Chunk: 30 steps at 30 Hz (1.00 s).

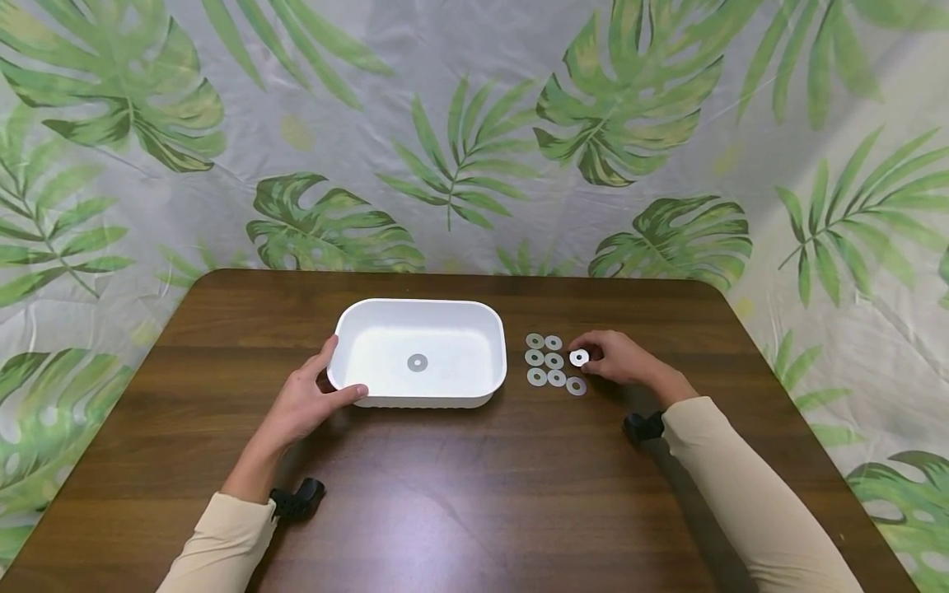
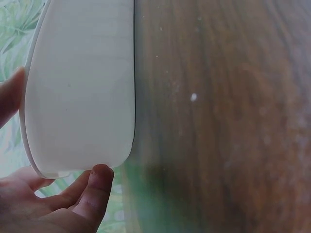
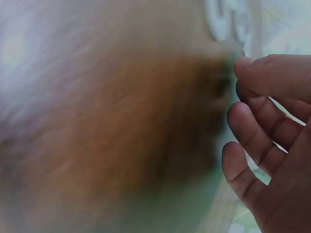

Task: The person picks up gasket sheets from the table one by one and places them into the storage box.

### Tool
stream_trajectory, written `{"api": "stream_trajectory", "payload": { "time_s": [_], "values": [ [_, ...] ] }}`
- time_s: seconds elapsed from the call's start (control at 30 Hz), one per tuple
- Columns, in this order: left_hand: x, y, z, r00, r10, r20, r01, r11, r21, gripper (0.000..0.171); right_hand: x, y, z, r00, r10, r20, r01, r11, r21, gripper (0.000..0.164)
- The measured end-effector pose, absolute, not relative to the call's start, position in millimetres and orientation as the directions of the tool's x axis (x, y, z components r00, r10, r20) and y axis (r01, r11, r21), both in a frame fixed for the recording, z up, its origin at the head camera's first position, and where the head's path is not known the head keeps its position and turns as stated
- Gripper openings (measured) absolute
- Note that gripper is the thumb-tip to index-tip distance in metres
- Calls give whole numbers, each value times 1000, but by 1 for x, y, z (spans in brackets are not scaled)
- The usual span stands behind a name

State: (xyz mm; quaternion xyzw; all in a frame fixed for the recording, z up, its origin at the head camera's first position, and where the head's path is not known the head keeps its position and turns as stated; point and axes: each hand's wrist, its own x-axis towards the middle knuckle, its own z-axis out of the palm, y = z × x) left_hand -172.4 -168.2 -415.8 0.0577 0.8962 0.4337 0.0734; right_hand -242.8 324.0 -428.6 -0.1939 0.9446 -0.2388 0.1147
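Note:
A white plastic tray (image 1: 430,403) with rounded corners stands on the table. Its left end is gripped by my left hand (image 1: 302,403), thumb on the front rim and fingers round the left side. In the left wrist view, fingertips (image 2: 101,175) press against the tray's outer wall (image 2: 82,97). One flat metal washer (image 1: 418,355) lies on the tray floor. To the right of the tray, my right hand (image 1: 619,357) pinches a bright washer (image 1: 579,351) between thumb and fingertips. Several more washers (image 1: 553,354) lie flat in rough rows just left of that hand.
The dark wooden table (image 1: 474,486) has a rounded far edge. Behind it hangs a leaf-patterned cloth (image 1: 474,239), which also runs along both sides. Each wrist wears a black camera mount (image 1: 298,500).

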Motion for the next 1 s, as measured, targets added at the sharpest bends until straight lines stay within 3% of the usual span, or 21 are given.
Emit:
{"api": "stream_trajectory", "payload": {
  "time_s": [0.2,1.0],
  "values": [
    [-173,-168,-416,-983,164,-82,35,606,795,100,-248,314,-409,-919,-380,-108,-255,779,-572,31],
    [-172,-169,-420,-985,147,-89,10,565,825,101,-258,237,-358,-854,-520,-10,-380,636,-672,35]
  ]
}}
